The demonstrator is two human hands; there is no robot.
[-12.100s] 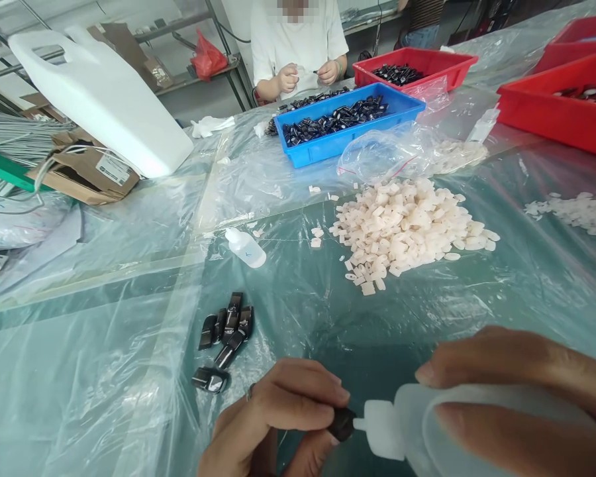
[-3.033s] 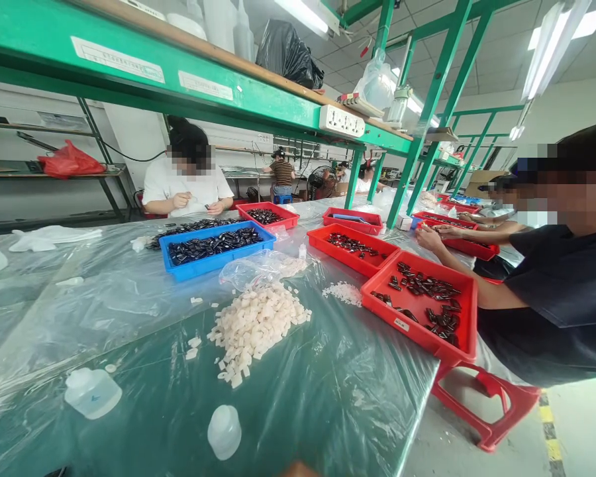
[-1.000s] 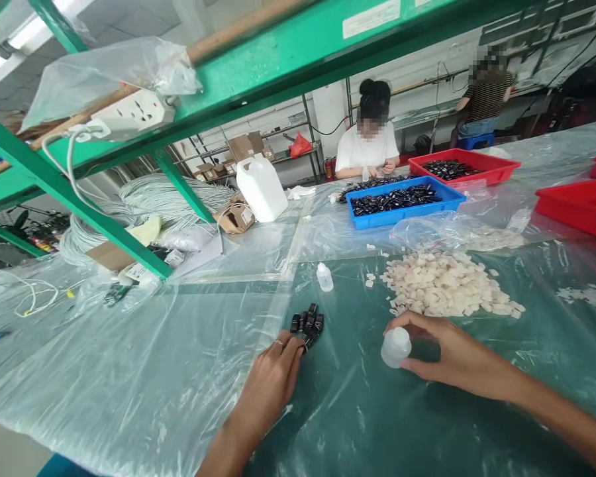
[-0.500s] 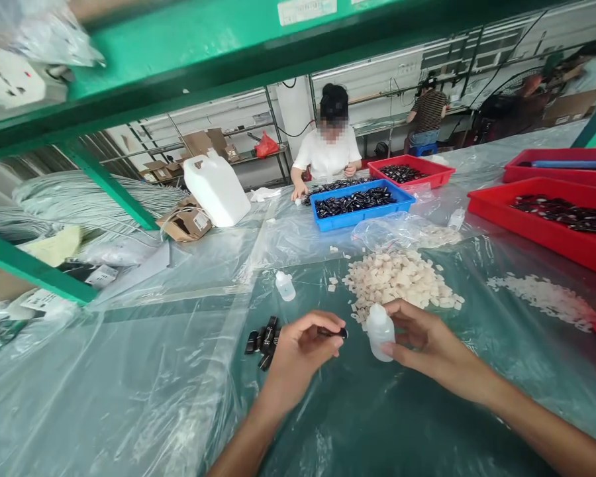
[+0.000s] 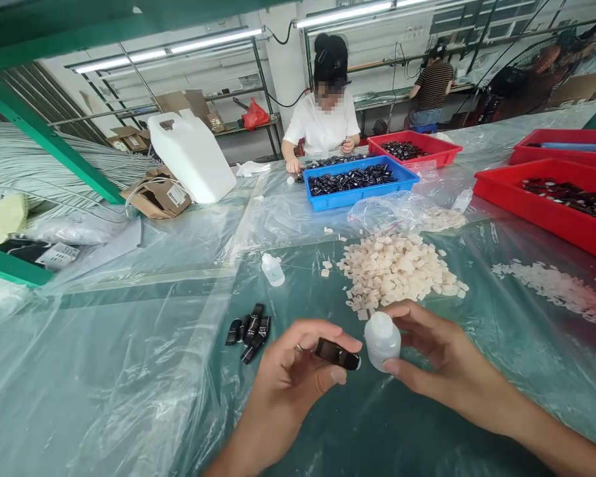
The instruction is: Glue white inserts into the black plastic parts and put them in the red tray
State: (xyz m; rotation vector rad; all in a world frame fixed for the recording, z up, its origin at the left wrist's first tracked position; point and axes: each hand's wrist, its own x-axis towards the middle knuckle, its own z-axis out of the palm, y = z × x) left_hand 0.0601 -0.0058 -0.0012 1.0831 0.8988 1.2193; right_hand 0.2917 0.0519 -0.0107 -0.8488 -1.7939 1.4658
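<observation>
Between the thumb and fingers of my left hand (image 5: 298,377) is a small glossy black plastic part (image 5: 336,354), its long side turned toward me. My right hand (image 5: 437,358) grips a translucent white squeeze bottle (image 5: 381,344) by its side, tilted slightly, close to the black part but apart from it. Beyond that bottle spreads a heap of small cream-coloured pieces (image 5: 397,268). Left of my left hand lies a little pile of similar black parts (image 5: 251,331). A second small bottle (image 5: 273,270) stands behind that pile.
A blue tray (image 5: 362,199) of black parts sits farther back, with red trays (image 5: 541,209) to the right. Opposite me a person (image 5: 322,122) in a white top works at the table. A white jug (image 5: 193,156) and a carton (image 5: 156,195) stand at the left, near a green post (image 5: 54,139).
My left hand has turned the black part so its long face shows, bringing it nearer the bottle. The camera view has shifted, with the shelf beam now higher in the picture.
</observation>
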